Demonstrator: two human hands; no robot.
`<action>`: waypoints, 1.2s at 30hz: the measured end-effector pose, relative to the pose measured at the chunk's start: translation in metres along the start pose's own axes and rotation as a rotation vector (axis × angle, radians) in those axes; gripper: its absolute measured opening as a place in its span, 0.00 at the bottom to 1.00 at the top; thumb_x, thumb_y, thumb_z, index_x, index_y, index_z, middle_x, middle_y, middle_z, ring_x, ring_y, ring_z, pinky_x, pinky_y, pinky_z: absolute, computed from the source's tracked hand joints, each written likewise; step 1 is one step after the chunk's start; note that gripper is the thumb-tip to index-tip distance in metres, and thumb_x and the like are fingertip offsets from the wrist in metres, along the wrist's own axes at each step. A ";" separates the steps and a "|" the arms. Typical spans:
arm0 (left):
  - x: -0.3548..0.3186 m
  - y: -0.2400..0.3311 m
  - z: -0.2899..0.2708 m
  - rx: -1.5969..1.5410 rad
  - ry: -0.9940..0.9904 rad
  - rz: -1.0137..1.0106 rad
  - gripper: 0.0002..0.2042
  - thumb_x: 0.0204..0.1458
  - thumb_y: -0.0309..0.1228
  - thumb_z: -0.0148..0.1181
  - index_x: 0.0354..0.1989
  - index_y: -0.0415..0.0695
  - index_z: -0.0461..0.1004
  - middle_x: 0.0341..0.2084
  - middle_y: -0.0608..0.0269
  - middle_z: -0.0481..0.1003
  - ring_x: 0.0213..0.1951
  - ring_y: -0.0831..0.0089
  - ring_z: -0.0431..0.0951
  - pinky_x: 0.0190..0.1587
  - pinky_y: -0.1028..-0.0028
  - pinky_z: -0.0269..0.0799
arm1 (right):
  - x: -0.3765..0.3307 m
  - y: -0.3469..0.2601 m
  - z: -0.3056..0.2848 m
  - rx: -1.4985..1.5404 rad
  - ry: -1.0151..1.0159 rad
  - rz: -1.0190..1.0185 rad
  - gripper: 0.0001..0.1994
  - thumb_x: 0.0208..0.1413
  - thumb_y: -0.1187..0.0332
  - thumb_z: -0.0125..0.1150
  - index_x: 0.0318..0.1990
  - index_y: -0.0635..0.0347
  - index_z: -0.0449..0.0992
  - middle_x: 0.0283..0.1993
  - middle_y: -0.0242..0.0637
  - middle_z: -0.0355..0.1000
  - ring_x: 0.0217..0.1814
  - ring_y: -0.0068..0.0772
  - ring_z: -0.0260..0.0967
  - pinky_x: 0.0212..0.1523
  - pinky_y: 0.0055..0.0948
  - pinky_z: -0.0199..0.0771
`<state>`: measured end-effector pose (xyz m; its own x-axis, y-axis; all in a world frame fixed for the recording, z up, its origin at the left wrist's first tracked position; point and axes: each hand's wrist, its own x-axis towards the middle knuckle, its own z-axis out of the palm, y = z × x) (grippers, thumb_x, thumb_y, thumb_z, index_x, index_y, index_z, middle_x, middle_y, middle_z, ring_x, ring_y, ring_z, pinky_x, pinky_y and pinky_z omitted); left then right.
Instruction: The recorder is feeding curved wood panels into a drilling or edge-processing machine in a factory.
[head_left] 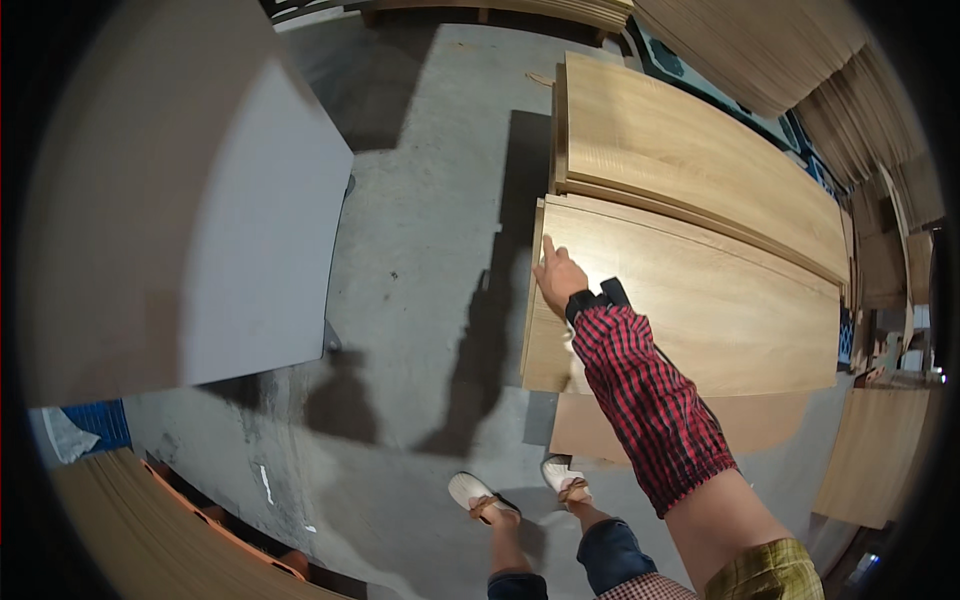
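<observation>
A: In the head view, which hand is there, and what is it doing?
B: The right hand (562, 277); its fingers are stretched and parted, laid on the left end of the near wood-grain board (720, 310), with no small object in them
A: And the left?
B: Out of view, so I cannot tell how it stands
A: Where does that board lie?
B: Right of centre, flat on top of a low stack, just beside a second wood-grain board (690, 140) on its far side. A brown sheet (690, 425) shows along the near edge
A: What is on the arm?
B: A red and black checked sleeve (650, 400), with a dark band (583, 303) at the wrist
A: Anything else around?
B: A large pale panel (265, 220) on the left, well apart from the boards, grey floor (420, 270) between, and the person's white shoes (472, 490) below
</observation>
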<state>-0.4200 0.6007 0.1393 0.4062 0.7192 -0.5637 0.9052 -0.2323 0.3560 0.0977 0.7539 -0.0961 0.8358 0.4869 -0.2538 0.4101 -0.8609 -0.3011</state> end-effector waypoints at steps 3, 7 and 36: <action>0.022 0.003 -0.005 0.024 -0.026 0.020 0.24 0.44 0.30 0.52 0.53 0.38 0.61 0.48 0.30 0.59 0.46 0.37 0.62 0.50 0.52 0.60 | 0.028 0.005 0.000 -0.019 0.015 0.057 0.29 0.53 0.56 0.47 0.59 0.62 0.50 0.37 0.55 0.68 0.35 0.55 0.69 0.35 0.45 0.69; 0.036 0.004 -0.011 0.043 -0.048 0.028 0.24 0.45 0.31 0.52 0.53 0.39 0.61 0.48 0.30 0.59 0.46 0.36 0.62 0.50 0.52 0.59 | 0.054 0.008 -0.001 -0.070 -0.018 0.135 0.29 0.54 0.55 0.45 0.60 0.61 0.49 0.31 0.52 0.72 0.34 0.52 0.71 0.34 0.43 0.70; 0.017 -0.001 -0.022 0.027 -0.080 -0.021 0.23 0.45 0.32 0.54 0.51 0.38 0.61 0.45 0.33 0.61 0.44 0.37 0.63 0.47 0.50 0.61 | -0.016 0.006 0.016 0.121 -0.079 -0.078 0.34 0.52 0.60 0.49 0.62 0.59 0.42 0.35 0.57 0.68 0.34 0.57 0.68 0.34 0.50 0.68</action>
<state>-0.4170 0.6277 0.1450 0.3949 0.6698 -0.6289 0.9162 -0.2362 0.3237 0.0809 0.7430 -0.1083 0.7699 0.5656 -0.2955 0.4216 -0.7984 -0.4298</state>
